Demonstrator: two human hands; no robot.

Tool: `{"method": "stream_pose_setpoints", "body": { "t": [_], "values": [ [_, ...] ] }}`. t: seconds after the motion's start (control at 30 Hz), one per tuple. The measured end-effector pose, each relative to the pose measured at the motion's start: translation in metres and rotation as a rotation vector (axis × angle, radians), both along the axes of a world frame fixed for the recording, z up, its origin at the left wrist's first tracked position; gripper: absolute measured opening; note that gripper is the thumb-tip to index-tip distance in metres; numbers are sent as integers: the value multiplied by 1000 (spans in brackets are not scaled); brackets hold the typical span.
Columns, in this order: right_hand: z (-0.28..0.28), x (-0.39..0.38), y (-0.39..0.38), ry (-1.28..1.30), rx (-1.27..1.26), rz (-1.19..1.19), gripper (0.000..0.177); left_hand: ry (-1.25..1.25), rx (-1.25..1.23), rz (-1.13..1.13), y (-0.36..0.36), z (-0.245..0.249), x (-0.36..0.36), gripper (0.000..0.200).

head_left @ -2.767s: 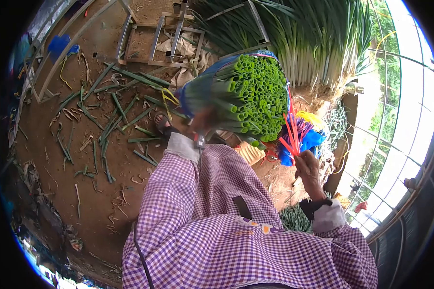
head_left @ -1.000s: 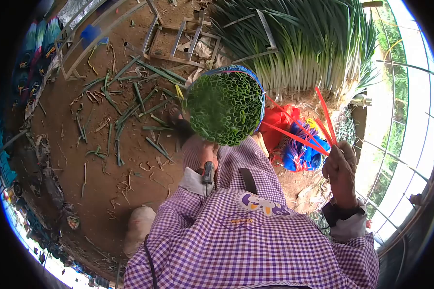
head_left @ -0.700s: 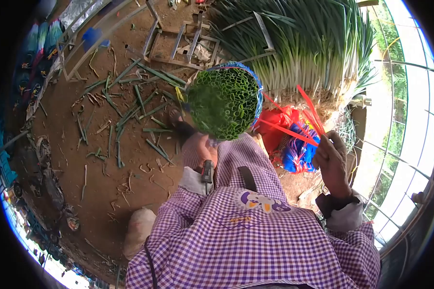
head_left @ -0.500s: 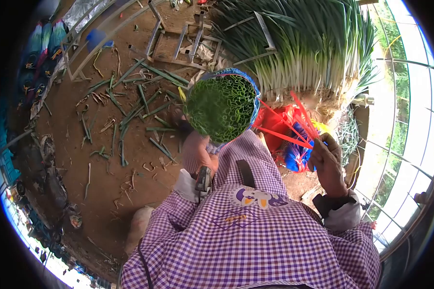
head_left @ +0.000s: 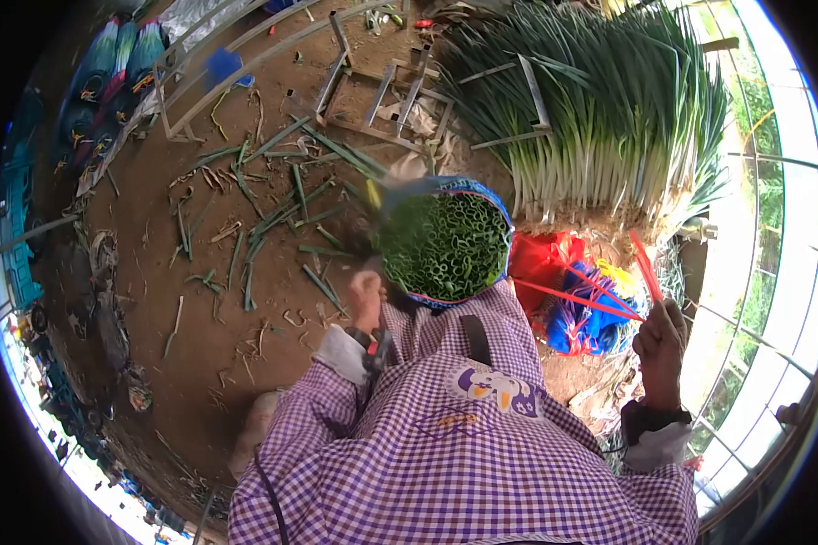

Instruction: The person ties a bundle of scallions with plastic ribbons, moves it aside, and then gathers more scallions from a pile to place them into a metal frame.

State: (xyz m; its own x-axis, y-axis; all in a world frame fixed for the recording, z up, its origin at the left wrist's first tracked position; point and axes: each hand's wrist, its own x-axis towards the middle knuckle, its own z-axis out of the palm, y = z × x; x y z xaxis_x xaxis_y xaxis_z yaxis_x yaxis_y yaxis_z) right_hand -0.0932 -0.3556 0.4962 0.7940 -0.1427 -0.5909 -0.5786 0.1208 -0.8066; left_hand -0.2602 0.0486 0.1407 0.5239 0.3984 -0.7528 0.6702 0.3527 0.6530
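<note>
A round bundle of cut green onion tops [head_left: 454,250] stands in front of me, wrapped in a blue-edged bag [head_left: 509,238]. My right hand [head_left: 661,343] is pinched around a red plastic strap [head_left: 580,300], which runs taut to the bundle's right side; a loose end sticks up above the fingers. My left hand [head_left: 366,300] is closed in a fist at the bundle's lower left. Whatever lies inside that fist is hidden. A dark watch-like band [head_left: 373,350] sits at the left wrist.
Long green onions [head_left: 600,136] stand stacked at the back right. Red and blue bags [head_left: 577,313] lie beside my right hand. A metal frame [head_left: 382,100] is beyond the bundle. Leaf scraps [head_left: 245,236] litter the dirt floor at left. Rolled bags [head_left: 109,64] lie far left.
The whole view has shifted, so most things sit lower and further right. My left hand has moved left, away from beneath the bundle's side. My right hand keeps hold of the red strap.
</note>
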Motion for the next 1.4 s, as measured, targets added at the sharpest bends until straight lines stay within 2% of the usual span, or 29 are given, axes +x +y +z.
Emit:
{"method": "stream_pose_setpoints", "body": {
  "t": [0.03, 0.13, 0.17, 0.23, 0.27, 0.37, 0.43, 0.47, 0.5, 0.53, 0.57, 0.6, 0.63, 0.67, 0.73, 0.77, 0.8, 0.83, 0.87, 0.93, 0.97, 1.03, 1.1, 1.4],
  "values": [
    [-1, 2, 0, 7, -20, -7, 8, -27, 118, 38, 10, -19, 4, 22],
    [-7, 0, -2, 21, -58, -124, 10, -56, 37, 59, 37, -53, 29, 25],
    [-10, -1, -3, 27, -57, -174, 12, -75, 122, -10, 37, -56, 33, 26],
    [-6, -1, 8, 31, -74, -117, 12, -100, 283, -159, 25, -45, 41, 28],
    [-2, 0, 20, 34, -84, -96, 12, -29, 155, -81, 22, -37, 44, 30],
    [0, 2, 37, 30, -101, -50, 11, -21, 99, -89, 16, -48, 36, 30],
    [0, -2, 40, 22, -101, -5, 10, -239, -83, -111, 17, -79, 25, 30],
    [-1, -4, 40, 2, -72, 106, 9, -328, -136, -135, 17, -101, 18, 30],
    [1, -7, 48, 22, -129, 89, 8, -422, -190, -162, 17, -103, 22, 30],
    [2, -10, 61, 40, -187, 73, 8, -426, -54, -359, 16, -104, 25, 32],
    [4, -12, 69, 59, -244, 57, 8, -428, 85, -552, 21, -80, 37, 34],
    [3, -14, 68, 88, -239, 91, 7, -446, 80, -567, 18, -64, 42, 34],
    [5, -14, 72, 110, -180, 55, 14, -465, 74, -581, 15, -48, 48, 35],
    [3, -17, 75, 115, -207, 72, 15, -496, -78, -420, 5, -36, 49, 34],
    [0, -21, 77, 139, -218, 87, 15, -631, -14, -374, -1, -30, 46, 31],
    [-1, -24, 76, 155, -205, 85, 15, -739, 202, -488, 2, -28, 45, 29],
    [-1, -23, 75, 172, -190, 84, 16, -818, 347, -507, -1, -27, 47, 27],
    [-2, -23, 75, 182, -192, 82, 16, -889, 501, -514, -4, -26, 48, 25],
    [-4, -24, 75, 194, -191, 80, 16, -931, 579, -430, -13, -24, 48, 24],
    [-6, -29, 75, 220, -186, 81, 17, -772, 370, -314, -22, -5, 54, 22],
    [-6, -30, 75, 225, -178, 84, 18, -565, 87, -279, -20, 21, 65, 22],
    [-7, -29, 77, 238, -158, 95, 19, -277, -279, -192, -24, 33, 70, 22],
    [-7, -32, 77, 235, -126, 117, 18, -135, -450, -92, -28, 36, 63, 24],
    [-7, -50, 72, 166, -169, 179, 17, -65, -345, -155, -44, 68, 52, 29]
  ]
}}
